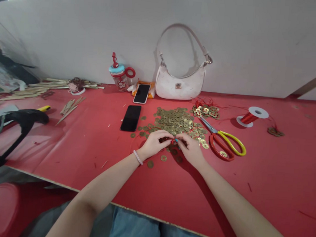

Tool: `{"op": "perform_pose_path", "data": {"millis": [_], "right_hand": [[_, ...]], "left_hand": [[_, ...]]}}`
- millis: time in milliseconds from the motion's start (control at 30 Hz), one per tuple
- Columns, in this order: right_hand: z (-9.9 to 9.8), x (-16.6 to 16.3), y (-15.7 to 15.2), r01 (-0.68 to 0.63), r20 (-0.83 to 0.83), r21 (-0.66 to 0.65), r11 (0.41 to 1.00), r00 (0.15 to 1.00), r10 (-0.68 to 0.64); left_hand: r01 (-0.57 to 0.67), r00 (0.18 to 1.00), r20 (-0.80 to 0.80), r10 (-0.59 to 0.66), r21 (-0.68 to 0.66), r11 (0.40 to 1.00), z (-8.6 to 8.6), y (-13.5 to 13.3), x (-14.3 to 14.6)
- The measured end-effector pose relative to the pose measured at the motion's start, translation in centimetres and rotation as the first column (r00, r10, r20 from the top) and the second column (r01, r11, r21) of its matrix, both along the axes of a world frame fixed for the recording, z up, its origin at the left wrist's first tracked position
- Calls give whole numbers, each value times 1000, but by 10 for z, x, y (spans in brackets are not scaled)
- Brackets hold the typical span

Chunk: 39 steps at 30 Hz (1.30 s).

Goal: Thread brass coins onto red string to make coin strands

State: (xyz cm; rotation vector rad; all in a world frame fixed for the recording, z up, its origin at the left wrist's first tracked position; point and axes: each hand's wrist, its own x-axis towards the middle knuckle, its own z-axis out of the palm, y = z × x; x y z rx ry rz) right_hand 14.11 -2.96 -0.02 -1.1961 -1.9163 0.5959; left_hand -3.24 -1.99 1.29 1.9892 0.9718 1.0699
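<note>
My left hand (156, 144), with a pale bead bracelet at the wrist, pinches a thin red cord (173, 141). Fingertip to fingertip with it, my right hand (191, 149) is closed on the same cord; a small teal spot shows at its fingertips, perhaps a nail. Just beyond the hands spreads a pile of brass coins (174, 119) with holes in the middle. A few loose coins (150, 164) lie nearer to me, below my left hand. To the right of my right hand rest scissors (217, 132) with one red and one yellow handle, blades slightly apart.
Behind the pile are red-corded coins (209, 111) and a white handbag (179, 84). A spool of red cord (249, 117) stands right. Left are two phones (131, 118), a lidded cup (120, 79), wooden sticks (42, 87) and a black strap-like object (18, 122).
</note>
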Motion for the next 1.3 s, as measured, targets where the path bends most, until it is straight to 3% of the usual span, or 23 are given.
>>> {"op": "perform_pose_path", "data": {"millis": [367, 733, 1000, 1167, 1300], "right_hand": [[-3, -1, 0, -20, 36, 18, 1000, 999, 19], [3, -1, -2, -70, 60, 218, 973, 997, 58], [2, -1, -6, -22, 158, 327, 945, 987, -31], [7, -2, -7, 48, 86, 274, 960, 994, -74], [8, -1, -5, 105, 20, 184, 977, 994, -111]], "left_hand": [[-16, 1000, 8, 16, 22, 1000, -2, 0, 0], [-128, 992, -1, 128, 19, 992, -1, 1, 0], [-7, 1000, -27, 7, -26, 1000, -7, 3, 0], [147, 989, -24, -149, -73, 986, -5, 1, 0], [231, 970, 110, -218, -131, 964, -5, -1, 2]]}}
